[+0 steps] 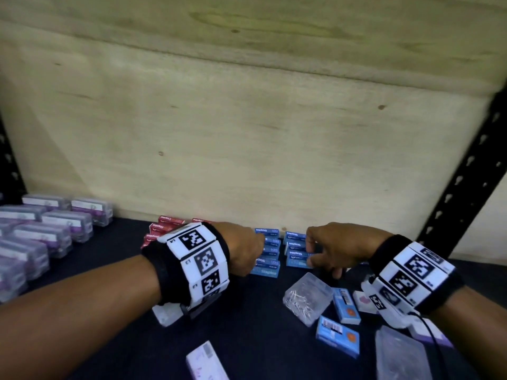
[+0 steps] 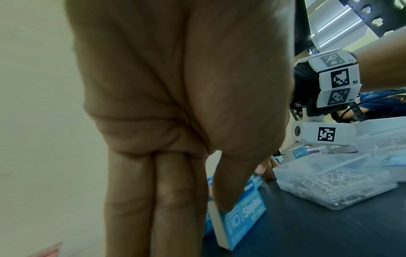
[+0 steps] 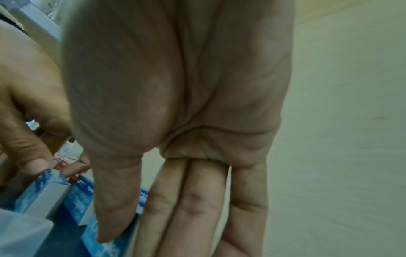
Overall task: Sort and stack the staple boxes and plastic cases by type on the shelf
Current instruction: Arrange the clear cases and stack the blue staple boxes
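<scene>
Two stacks of blue staple boxes stand against the plywood back wall: a left stack and a right stack. My left hand presses straight fingers and thumb against the left end of the left stack; its thumb lies on the front blue box. My right hand touches the right end of the right stack, its thumb over a blue box. Red staple boxes sit behind my left wrist. Clear plastic cases with purple labels are stacked in rows at the far left.
Loose on the dark shelf near the front right lie a clear case of pins, two blue boxes, another clear case and a white-purple case. A black shelf post rises at the right.
</scene>
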`<state>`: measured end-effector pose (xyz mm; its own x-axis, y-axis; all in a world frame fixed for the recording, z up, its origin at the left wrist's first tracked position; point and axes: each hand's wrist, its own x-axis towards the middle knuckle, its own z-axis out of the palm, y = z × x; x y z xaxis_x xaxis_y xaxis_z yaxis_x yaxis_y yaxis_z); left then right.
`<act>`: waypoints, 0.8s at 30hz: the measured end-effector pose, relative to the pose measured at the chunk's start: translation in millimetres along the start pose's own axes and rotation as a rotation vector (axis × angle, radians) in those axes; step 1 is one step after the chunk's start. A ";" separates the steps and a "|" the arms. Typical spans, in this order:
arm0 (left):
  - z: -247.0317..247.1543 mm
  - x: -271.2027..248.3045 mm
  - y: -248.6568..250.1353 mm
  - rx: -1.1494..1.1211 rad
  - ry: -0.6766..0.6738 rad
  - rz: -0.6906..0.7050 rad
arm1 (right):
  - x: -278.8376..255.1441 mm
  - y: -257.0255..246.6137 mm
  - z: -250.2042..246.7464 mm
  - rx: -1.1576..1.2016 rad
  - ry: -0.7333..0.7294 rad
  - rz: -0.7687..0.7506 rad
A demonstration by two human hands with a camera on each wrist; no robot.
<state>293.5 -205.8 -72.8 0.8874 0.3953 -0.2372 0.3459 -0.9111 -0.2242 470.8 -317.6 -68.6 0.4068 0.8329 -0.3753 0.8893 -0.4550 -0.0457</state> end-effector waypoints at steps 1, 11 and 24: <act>1.2 4.4 -1.4 0.001 -0.016 0.018 | -0.1 -0.1 -0.2 0.002 -0.003 -0.001; -10.0 0.8 -2.0 -0.105 -0.115 0.041 | -0.9 -6.0 -4.8 0.037 -0.053 0.000; -7.4 -4.9 -3.9 -0.165 -0.158 0.031 | -19.6 1.6 -8.8 0.153 -0.166 -0.011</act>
<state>290.0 -205.1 -63.7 0.8440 0.3686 -0.3896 0.3761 -0.9246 -0.0601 466.1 -331.8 -53.2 0.3457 0.7805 -0.5210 0.8463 -0.4992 -0.1862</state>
